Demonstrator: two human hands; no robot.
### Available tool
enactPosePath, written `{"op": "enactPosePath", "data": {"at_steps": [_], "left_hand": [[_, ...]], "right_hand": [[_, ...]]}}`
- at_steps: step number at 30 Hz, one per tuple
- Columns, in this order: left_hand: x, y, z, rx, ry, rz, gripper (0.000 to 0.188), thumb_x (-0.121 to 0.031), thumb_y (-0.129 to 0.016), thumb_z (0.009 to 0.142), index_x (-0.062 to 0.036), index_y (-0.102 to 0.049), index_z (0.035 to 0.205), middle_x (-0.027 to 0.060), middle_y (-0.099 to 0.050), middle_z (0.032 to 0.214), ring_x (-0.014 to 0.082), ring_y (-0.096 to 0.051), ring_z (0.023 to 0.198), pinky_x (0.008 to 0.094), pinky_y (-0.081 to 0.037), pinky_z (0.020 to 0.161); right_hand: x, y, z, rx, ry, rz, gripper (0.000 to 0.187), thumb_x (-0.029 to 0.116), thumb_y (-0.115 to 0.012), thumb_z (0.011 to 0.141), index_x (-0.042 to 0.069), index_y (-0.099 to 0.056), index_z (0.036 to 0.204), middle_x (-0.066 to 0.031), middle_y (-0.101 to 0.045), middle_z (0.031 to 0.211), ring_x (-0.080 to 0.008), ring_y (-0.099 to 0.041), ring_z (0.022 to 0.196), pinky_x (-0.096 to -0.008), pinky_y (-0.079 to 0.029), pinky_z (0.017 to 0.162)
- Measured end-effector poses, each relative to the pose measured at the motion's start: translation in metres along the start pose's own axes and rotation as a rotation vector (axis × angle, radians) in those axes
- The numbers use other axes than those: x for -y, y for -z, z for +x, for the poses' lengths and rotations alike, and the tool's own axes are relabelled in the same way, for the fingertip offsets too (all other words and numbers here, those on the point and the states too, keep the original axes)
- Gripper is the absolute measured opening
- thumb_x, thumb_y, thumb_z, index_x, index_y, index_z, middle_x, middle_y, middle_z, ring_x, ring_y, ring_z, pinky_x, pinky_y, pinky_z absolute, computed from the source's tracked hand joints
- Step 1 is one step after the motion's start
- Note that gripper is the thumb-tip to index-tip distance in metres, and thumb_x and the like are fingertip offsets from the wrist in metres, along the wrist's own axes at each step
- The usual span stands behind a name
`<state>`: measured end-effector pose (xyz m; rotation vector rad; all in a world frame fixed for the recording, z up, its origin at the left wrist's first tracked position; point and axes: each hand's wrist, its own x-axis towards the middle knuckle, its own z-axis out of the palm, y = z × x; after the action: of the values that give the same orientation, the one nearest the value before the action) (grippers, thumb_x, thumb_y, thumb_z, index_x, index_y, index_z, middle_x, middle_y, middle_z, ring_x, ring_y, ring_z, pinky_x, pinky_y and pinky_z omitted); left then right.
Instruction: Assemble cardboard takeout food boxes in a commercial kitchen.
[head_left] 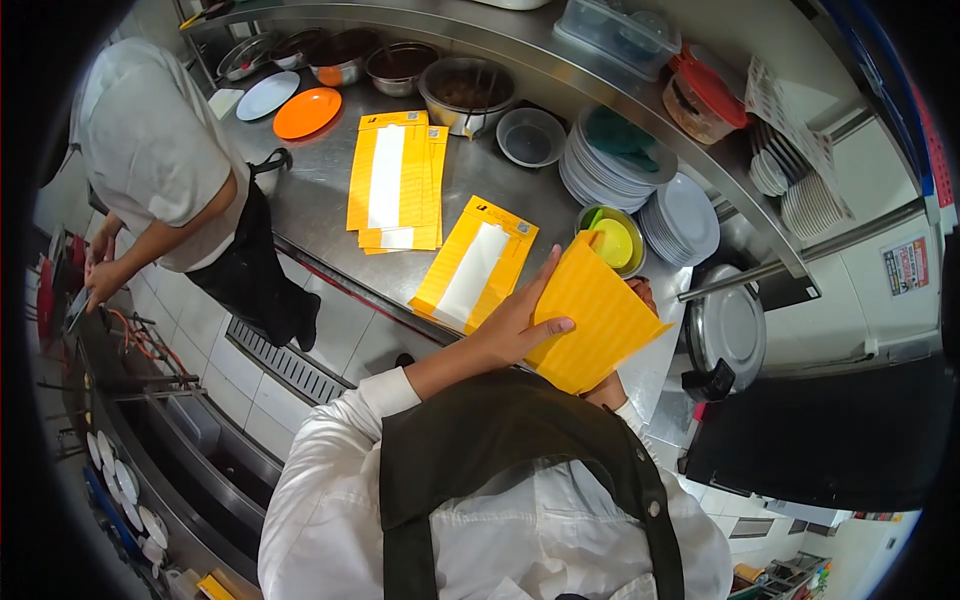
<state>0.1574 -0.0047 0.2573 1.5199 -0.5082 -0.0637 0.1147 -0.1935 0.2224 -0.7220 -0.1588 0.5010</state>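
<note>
A yellow paper bag (590,318) is held up in front of my chest, tilted, over the right end of the steel counter. My left hand (522,318) grips its left side, thumb on the near face. Most of my right hand (643,293) is hidden behind the bag; a few curled fingers show past its right edge, and the wrist shows below. Left of it, a flat yellow bag (440,280) with a white strip lies at the counter's front edge. Farther left is a small overlapping pile of similar bags (360,185).
Just beyond the held bag stand a bowl with a yellow-green dish (612,240) and stacked white plates (682,220). Pots of food (467,92) line the back under a steel shelf (420,17). An orange plate (307,113) lies farther left. A co-worker (165,160) stands at left.
</note>
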Motion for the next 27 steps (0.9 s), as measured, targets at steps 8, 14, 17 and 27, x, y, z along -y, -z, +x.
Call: {"op": "enactPosePath", "data": {"at_steps": [8, 14, 17, 27], "left_hand": [[-0.014, 0.034, -0.014, -0.052, -0.208, 0.644, 0.081, -0.044, -0.054, 0.08, 0.0008, -0.015, 0.136, 0.021, -0.024, 0.138, 0.0339, -0.022, 0.129, 0.0416, -0.016, 0.105], [-0.026, 0.054, -0.017, -0.041, -0.275, 0.662, 0.078, -0.043, -0.056, 0.079, 0.001, -0.022, 0.134, 0.0203, -0.026, 0.137, 0.0332, -0.026, 0.127, 0.0416, -0.019, 0.104], [-0.031, 0.062, -0.016, -0.007, -0.258, 0.661, 0.072, -0.042, -0.053, 0.081, -0.0013, -0.025, 0.133, 0.0205, -0.029, 0.136, 0.0334, -0.027, 0.126, 0.0432, -0.019, 0.104], [-0.03, 0.071, -0.02, 0.196, -0.006, 0.244, 0.05, -0.026, -0.051, 0.087, -0.0012, -0.037, 0.128, 0.0213, -0.059, 0.098, 0.0335, -0.059, 0.087, 0.0348, -0.044, 0.078]], "right_hand": [[-0.012, -0.008, 0.014, 0.021, 0.011, 0.058, 0.037, 0.017, -0.048, 0.089, -0.001, -0.042, 0.121, -0.0119, -0.052, 0.116, -0.0211, -0.051, 0.105, -0.0342, -0.043, 0.087], [-0.022, -0.018, 0.024, 0.005, 0.043, 0.094, 0.037, 0.017, -0.048, 0.089, -0.001, -0.042, 0.12, -0.0118, -0.052, 0.116, -0.0211, -0.052, 0.105, -0.0342, -0.044, 0.087], [-0.028, -0.021, 0.028, 0.001, 0.06, 0.115, 0.037, 0.017, -0.048, 0.089, -0.001, -0.042, 0.12, -0.0118, -0.052, 0.116, -0.021, -0.052, 0.105, -0.0342, -0.044, 0.086], [-0.035, -0.025, 0.051, -0.029, 0.099, 0.194, 0.037, 0.017, -0.049, 0.088, -0.001, -0.042, 0.12, -0.0117, -0.052, 0.115, -0.021, -0.052, 0.105, -0.0342, -0.044, 0.086]]}}
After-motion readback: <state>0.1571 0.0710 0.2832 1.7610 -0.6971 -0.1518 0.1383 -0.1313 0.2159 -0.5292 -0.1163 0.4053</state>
